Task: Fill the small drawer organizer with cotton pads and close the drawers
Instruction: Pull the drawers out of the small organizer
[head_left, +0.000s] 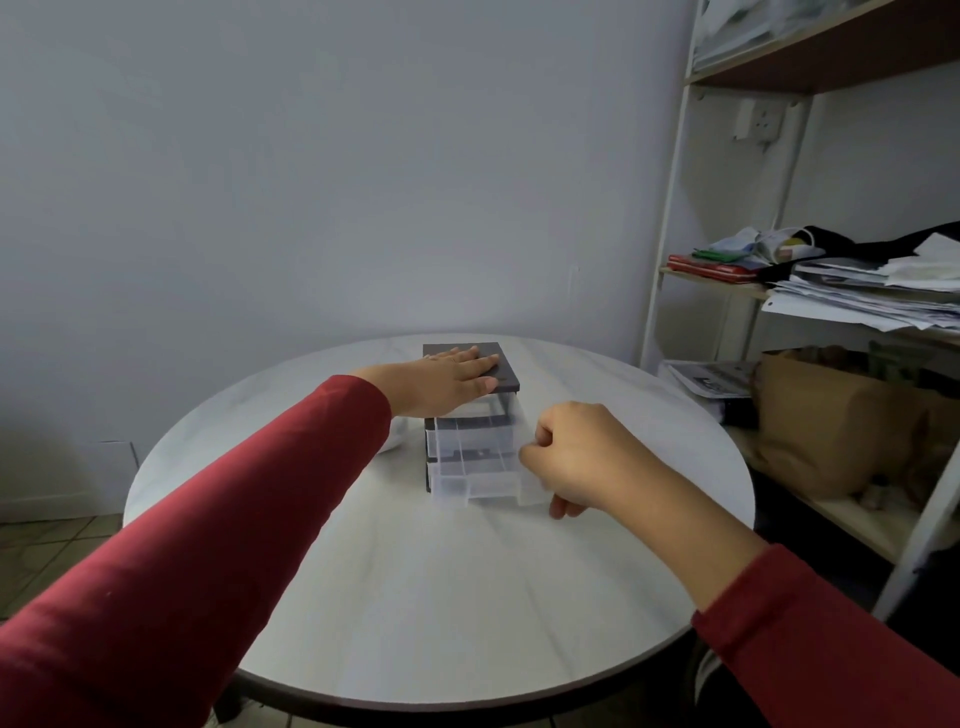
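A small drawer organizer (506, 382) with a dark grey top and clear drawers stands past the middle of the round white table (415, 597). Its clear drawers (467, 467) are pulled out toward me in steps, the lowest one farthest. My left hand (452, 376) lies flat on the organizer's top, fingers straight, pressing it down. My right hand (576, 457) is curled at the right front corner of the drawers, fingers pinching a drawer's edge. A white bag or pack (392, 434) shows behind my left forearm, mostly hidden; I cannot tell if it holds cotton pads.
A metal shelf unit (670, 208) stands right of the table, stacked with papers (857, 296), a brown paper bag (831, 431) and folded items. A plain wall is behind. Tiled floor shows at the lower left.
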